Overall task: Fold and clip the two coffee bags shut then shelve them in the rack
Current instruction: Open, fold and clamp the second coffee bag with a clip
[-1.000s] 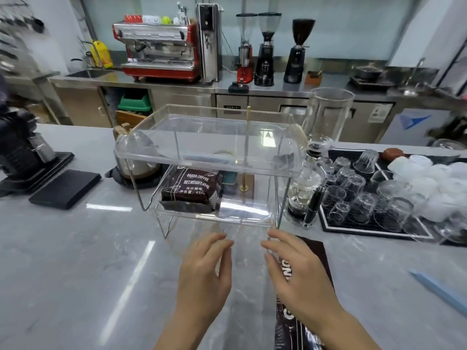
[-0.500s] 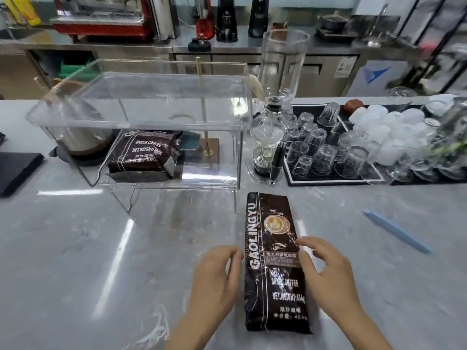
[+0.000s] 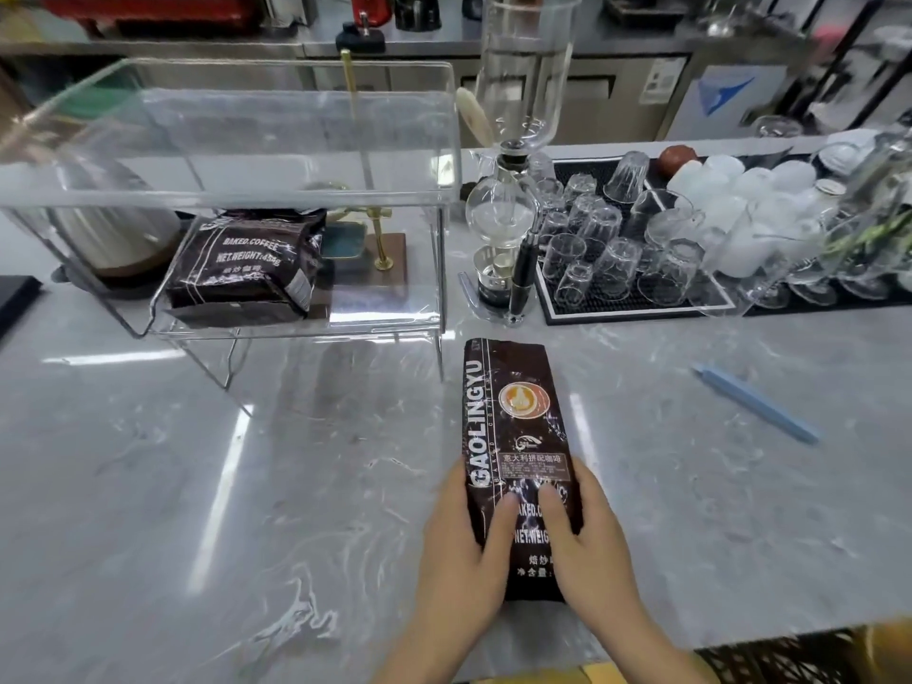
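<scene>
Dark coffee bag point(image 3: 513, 427) gripped by left hand point(image 3: 464, 550) and right hand point(image 3: 587, 540), rack point(image 3: 439, 308) just beyond.

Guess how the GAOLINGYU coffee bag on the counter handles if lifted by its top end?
The GAOLINGYU coffee bag looks flat and creased near the top, so probably floppy there. The glossy film likely slides on the polished counter. Both hands hold the fuller lower end, likely heavier.

Grey marble counter point(image 3: 247, 486) (streaked with light glare) fronts a steel back counter point(image 3: 617, 46) with cabinet doors.
</scene>
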